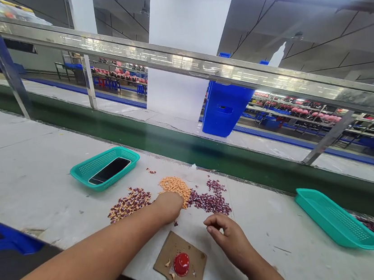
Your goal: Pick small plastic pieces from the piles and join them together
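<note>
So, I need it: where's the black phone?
In the head view, the phone lies in the teal basket, left of centre, just beyond the speckled purple-and-yellow pile.

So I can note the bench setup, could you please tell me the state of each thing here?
Left hand, touching the orange bits
Right hand, fingers curled, above the bench
Purple bits, scattered loosely
Phone, lying screen-up in green basket
Red cap, sitting on cardboard

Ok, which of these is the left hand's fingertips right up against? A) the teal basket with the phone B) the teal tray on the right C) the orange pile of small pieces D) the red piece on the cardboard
C: the left hand has its fingertips at the lower edge of the orange pile.
</note>
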The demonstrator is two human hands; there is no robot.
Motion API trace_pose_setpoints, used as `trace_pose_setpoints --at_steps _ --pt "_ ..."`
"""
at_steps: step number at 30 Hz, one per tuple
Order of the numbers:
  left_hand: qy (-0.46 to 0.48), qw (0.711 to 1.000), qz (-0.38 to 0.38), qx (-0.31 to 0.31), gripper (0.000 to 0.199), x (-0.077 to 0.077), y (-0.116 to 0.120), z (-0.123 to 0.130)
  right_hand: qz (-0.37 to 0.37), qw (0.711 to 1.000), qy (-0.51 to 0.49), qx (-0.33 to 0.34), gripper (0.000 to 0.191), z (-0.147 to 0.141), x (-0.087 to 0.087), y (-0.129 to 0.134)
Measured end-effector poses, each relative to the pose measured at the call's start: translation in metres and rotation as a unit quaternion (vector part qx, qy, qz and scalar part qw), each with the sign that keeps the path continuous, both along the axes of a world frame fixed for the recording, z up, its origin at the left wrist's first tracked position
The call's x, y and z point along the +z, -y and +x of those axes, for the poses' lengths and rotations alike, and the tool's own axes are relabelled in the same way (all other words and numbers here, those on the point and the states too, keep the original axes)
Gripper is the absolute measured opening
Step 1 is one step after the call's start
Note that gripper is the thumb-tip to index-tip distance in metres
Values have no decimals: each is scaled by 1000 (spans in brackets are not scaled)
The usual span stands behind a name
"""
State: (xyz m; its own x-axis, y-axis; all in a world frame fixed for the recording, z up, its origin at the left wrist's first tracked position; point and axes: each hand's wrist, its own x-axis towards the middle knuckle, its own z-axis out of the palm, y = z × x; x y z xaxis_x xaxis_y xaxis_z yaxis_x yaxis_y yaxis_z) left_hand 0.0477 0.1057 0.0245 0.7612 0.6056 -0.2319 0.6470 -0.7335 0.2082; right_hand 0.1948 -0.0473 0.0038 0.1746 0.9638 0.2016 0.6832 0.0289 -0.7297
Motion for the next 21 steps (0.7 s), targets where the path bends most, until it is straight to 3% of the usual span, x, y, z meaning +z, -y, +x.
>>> trace_pose_setpoints --at_steps 3,6,9,12,16,21 --pt "49 998 -44 -26 26 2 3 -9 -10 994 -105 -4 15 -9 1 5" --pt "103 991 -74 -44 20 2 6 -19 -33 964 -263 -7 14 -19 1 7" --pt "146 987 -62 -40 24 1 8 -25 -25 938 -346 -19 16 -25 0 7" --pt "156 985 -43 -62 22 3 10 -24 2 923 -381 -53 19 -23 0 8" --pt "127 982 -16 -139 16 6 23 -7 26 918 -388 -82 20 -15 -2 13" --pt "67 975 42 -209 20 -4 39 20 36 912 -399 -91 19 -12 -6 21"
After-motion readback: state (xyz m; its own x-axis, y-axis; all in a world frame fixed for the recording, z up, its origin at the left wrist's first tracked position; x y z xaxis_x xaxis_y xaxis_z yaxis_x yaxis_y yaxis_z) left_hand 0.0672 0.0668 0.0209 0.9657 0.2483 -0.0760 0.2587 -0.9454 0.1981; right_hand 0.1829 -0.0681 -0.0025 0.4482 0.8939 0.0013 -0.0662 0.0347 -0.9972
